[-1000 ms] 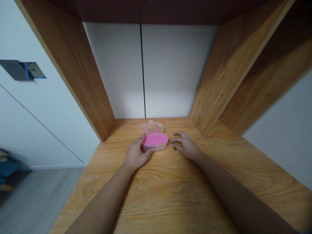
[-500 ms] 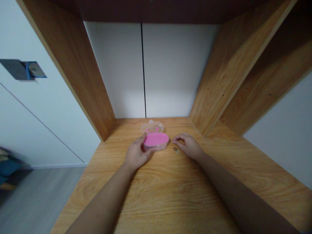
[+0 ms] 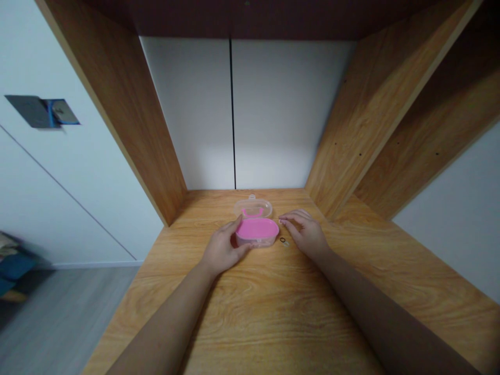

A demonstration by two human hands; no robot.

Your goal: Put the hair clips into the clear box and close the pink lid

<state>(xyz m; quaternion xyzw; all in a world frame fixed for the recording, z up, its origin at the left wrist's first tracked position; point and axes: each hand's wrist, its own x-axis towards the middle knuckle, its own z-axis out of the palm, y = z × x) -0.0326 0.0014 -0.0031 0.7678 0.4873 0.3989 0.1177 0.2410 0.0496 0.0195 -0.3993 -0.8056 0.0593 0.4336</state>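
My left hand [image 3: 223, 249] grips the left end of an oval clear plastic box [image 3: 265, 242], thumb at the front and fingers round the side. A pink inner tray [image 3: 258, 228] covers the top of the box. Behind it lies the clear lid [image 3: 266, 209], swung open, with a pink handle. Just right of the box, my right hand [image 3: 307, 234] is closed in a pinch on a small pale ring [image 3: 280, 222], lifted slightly off the wood. Below those fingertips a small black ring [image 3: 282, 240] and a pale ring [image 3: 286, 244] lie on the surface.
The wooden desktop [image 3: 250, 323] runs back to a white panel [image 3: 273, 120]. Upright wooden boards stand at left [image 3: 128, 114] and right [image 3: 375, 114], with a dark shelf [image 3: 246, 18] overhead. An open wall box [image 3: 42, 112] shows at far left.
The box has shifted slightly right and toward me, with my left hand still on it. The pale ring now shows at my right fingertips, which have risen a little.
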